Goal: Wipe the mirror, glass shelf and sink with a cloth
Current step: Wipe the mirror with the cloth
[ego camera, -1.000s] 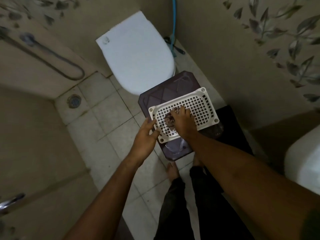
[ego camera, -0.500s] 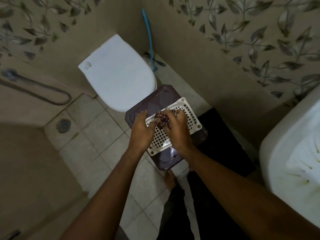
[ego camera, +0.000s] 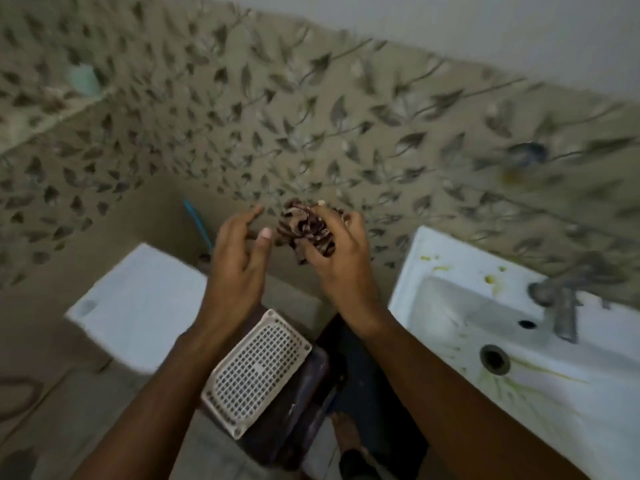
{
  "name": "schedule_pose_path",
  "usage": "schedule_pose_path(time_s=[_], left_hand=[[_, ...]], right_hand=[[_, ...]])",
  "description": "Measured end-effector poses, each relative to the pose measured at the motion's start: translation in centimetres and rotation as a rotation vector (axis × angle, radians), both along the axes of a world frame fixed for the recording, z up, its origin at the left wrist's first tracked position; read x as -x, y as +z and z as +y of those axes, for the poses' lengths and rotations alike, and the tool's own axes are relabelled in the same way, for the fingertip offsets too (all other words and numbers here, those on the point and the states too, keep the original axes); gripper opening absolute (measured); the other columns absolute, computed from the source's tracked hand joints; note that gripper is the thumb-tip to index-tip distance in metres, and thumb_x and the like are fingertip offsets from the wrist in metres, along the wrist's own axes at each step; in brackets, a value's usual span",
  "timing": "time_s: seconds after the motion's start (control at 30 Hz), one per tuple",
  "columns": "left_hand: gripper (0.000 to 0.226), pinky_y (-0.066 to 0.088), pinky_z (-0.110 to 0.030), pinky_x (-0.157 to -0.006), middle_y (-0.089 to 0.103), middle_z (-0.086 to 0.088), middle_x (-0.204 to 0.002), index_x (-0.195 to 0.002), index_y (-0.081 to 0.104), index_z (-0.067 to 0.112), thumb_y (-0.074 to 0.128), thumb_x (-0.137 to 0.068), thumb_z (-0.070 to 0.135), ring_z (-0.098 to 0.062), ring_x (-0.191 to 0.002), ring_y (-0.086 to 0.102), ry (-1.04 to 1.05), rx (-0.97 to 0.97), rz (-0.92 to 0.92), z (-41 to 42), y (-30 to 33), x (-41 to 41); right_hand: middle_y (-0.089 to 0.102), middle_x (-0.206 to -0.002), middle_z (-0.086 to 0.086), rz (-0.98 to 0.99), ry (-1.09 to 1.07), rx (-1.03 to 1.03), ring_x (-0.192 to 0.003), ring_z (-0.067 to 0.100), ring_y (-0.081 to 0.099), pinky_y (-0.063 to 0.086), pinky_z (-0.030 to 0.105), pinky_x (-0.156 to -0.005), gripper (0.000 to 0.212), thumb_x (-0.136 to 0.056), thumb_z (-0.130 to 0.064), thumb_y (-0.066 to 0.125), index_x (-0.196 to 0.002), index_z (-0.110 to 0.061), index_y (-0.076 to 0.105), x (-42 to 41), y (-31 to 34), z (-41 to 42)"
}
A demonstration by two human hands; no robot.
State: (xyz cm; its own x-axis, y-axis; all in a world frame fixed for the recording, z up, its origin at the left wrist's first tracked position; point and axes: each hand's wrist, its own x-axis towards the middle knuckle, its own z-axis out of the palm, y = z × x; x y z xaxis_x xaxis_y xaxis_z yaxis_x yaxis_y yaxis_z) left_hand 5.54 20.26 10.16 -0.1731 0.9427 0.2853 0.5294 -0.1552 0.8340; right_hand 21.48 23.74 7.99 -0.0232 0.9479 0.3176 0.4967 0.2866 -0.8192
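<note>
— Your right hand [ego camera: 341, 258] has its fingers curled round the bunched, dark patterned cloth [ego camera: 304, 228], gripping it up in front of the leaf-patterned wall [ego camera: 311, 109].

— And my left?

— Your left hand [ego camera: 239, 261] is just beside the cloth, fingers loosely spread and relaxed, thumb pointing toward it. Whether a fingertip touches the fabric, I cannot tell; it grips nothing.

— Where is the sink from here?

— To your right, the white sink [ego camera: 460, 306] sits below the cloth and apart from it. You can see yellowish-green smears on its rim and streaks running down the basin toward the drain [ego camera: 495, 359]. A metal tap [ego camera: 562, 310] stands at its back edge.

— What is under my hands?

— A white perforated tray [ego camera: 256, 368] lies tilted on a dark stool [ego camera: 304, 410], between your forearms. To your left is the closed white toilet lid [ego camera: 138, 306], with a blue hose [ego camera: 197, 223] against the wall behind it. One bare foot [ego camera: 346, 431] shows on the floor beside the stool.
</note>
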Motion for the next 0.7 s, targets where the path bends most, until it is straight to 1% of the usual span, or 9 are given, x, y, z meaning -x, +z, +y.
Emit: schedule_pose_path(time_s=[0.07, 0.1, 0.17, 0.23, 0.3, 0.4, 0.5, 0.63, 0.7], left_hand=[[0.04, 0.044, -0.023, -0.099, 0.049, 0.001, -0.132, -0.141, 0.05, 0.023, 0.046, -0.103, 0.034, 0.002, -0.114, 0.053, -0.08, -0.048, 0.004, 0.5, 2.9, -2.1], [0.04, 0.045, -0.026, -0.099, 0.049, 0.003, -0.132, -0.14, 0.05, 0.025, 0.045, -0.102, 0.037, 0.0, -0.115, 0.053, -0.112, -0.067, -0.001, 0.7, 4.1, -3.1], [0.039, 0.046, -0.025, -0.096, 0.049, 0.007, -0.133, -0.139, 0.049, 0.032, 0.044, -0.102, 0.043, 0.006, -0.115, 0.051, -0.199, -0.102, -0.025, 1.5, 6.7, -5.7], [0.04, 0.046, -0.025, -0.093, 0.048, 0.012, -0.134, -0.138, 0.048, 0.04, 0.041, -0.1, 0.051, 0.006, -0.117, 0.051, -0.293, -0.137, -0.041, 2.2, 9.0, -8.9], [0.042, 0.048, -0.025, -0.088, 0.049, 0.018, -0.133, -0.136, 0.047, 0.045, 0.04, -0.097, 0.057, 0.005, -0.117, 0.052, -0.361, -0.199, -0.033, 2.7, 11.3, -12.0], [0.038, 0.047, -0.015, -0.082, 0.052, 0.023, -0.129, -0.132, 0.05, 0.046, 0.04, -0.097, 0.058, 0.004, -0.114, 0.055, -0.469, -0.29, -0.002, 3.6, 14.7, -16.8], [0.038, 0.044, -0.007, -0.082, 0.049, 0.028, -0.128, -0.135, 0.046, 0.047, 0.038, -0.098, 0.056, 0.003, -0.116, 0.053, -0.573, -0.346, 0.027, 4.0, 17.6, -21.8], [0.048, 0.044, -0.02, -0.086, 0.042, 0.03, -0.128, -0.141, 0.033, 0.05, 0.03, -0.097, 0.066, 0.002, -0.119, 0.048, -0.65, -0.465, 0.132, 4.1, 21.2, -27.7], [0.05, 0.044, -0.02, -0.088, 0.039, 0.034, -0.126, -0.14, 0.031, 0.053, 0.026, -0.094, 0.072, 0.004, -0.119, 0.046, -0.663, -0.506, 0.161, 4.4, 23.2, -30.3]], right_hand=[[0.047, -0.122, 0.006, 0.019, -0.079, -0.074, -0.114, 0.018, 0.052, 0.045, 0.027, -0.1, 0.053, -0.085, -0.026, 0.076, -0.134, -0.02, 0.059, -3.4, 3.4, -0.2], [0.048, -0.121, 0.006, 0.026, -0.128, -0.12, -0.112, 0.016, 0.052, 0.044, 0.02, -0.098, 0.052, -0.084, -0.028, 0.076, -0.133, -0.021, 0.059, -4.9, 4.8, -0.4], [0.047, -0.119, 0.001, 0.041, -0.228, -0.204, -0.107, 0.008, 0.052, 0.04, 0.007, -0.091, 0.051, -0.085, -0.033, 0.075, -0.132, -0.026, 0.059, -8.1, 7.5, -1.1], [0.046, -0.117, -0.005, 0.08, -0.298, -0.256, -0.104, 0.0, 0.05, 0.039, 0.001, -0.089, 0.05, -0.087, -0.037, 0.074, -0.133, -0.031, 0.057, -11.2, 9.8, -2.0], [0.048, -0.119, -0.007, 0.115, -0.356, -0.328, -0.104, -0.003, 0.052, 0.042, 0.003, -0.09, 0.048, -0.088, -0.04, 0.073, -0.133, -0.034, 0.057, -13.8, 12.0, -2.9], [0.049, -0.121, -0.009, 0.133, -0.458, -0.44, -0.109, -0.005, 0.054, 0.045, 0.005, -0.09, 0.049, -0.088, -0.041, 0.072, -0.133, -0.041, 0.053, -17.8, 15.4, -3.7], [0.05, -0.12, -0.01, 0.136, -0.555, -0.555, -0.111, -0.002, 0.055, 0.045, 0.006, -0.09, 0.047, -0.09, -0.041, 0.069, -0.134, -0.042, 0.053, -22.1, 18.5, -4.4], [0.048, -0.123, -0.014, 0.091, -0.622, -0.665, -0.115, -0.004, 0.053, 0.04, 0.002, -0.09, 0.044, -0.091, -0.042, 0.064, -0.134, -0.04, 0.052, -27.8, 22.2, -5.2], [0.049, -0.125, -0.011, 0.055, -0.654, -0.714, -0.116, -0.002, 0.053, 0.041, 0.003, -0.09, 0.045, -0.091, -0.045, 0.063, -0.134, -0.038, 0.054, -30.7, 24.1, -5.4]])
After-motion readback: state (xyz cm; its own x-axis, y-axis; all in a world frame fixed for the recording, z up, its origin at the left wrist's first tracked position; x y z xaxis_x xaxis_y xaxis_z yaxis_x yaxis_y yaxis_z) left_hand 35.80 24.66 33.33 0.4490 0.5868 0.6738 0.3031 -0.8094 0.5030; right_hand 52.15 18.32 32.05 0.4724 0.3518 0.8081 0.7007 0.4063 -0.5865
